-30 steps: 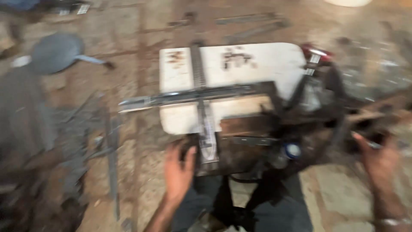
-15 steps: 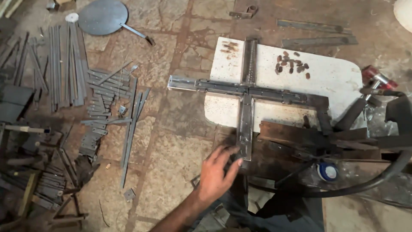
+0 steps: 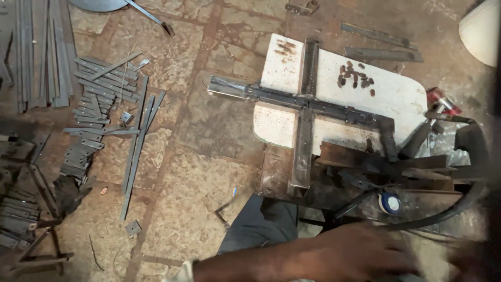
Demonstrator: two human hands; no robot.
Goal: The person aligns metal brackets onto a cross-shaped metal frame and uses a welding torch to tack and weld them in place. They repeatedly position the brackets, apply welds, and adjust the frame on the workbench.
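the steel cross [image 3: 305, 104] lies flat on the white slab [image 3: 402, 94], one bar running left to right, the other crossing it and reaching down over the rusty plate [image 3: 276, 172] at the slab's near edge. the long bar overhangs the slab on its left end, so a knock there could likely swing the whole cross out of square. the joint looks loose rather than fixed, though that is hard to tell.

the left hand [image 3: 360, 253] sweeps low across the bottom of the view, blurred, fingers spread and holding nothing, near the small blue-and-white roll [image 3: 389, 202] and the black hose [image 3: 459, 209]. a careless pass could snag the hose or drag the dark scrap bars [image 3: 376, 162] against the cross. the right hand is a dark blur at the lower right corner; i cannot tell its grip.

small brown bits [image 3: 356, 79] on the slab may roll under the bars. out left, strip piles [image 3: 99, 104] litter the floor.
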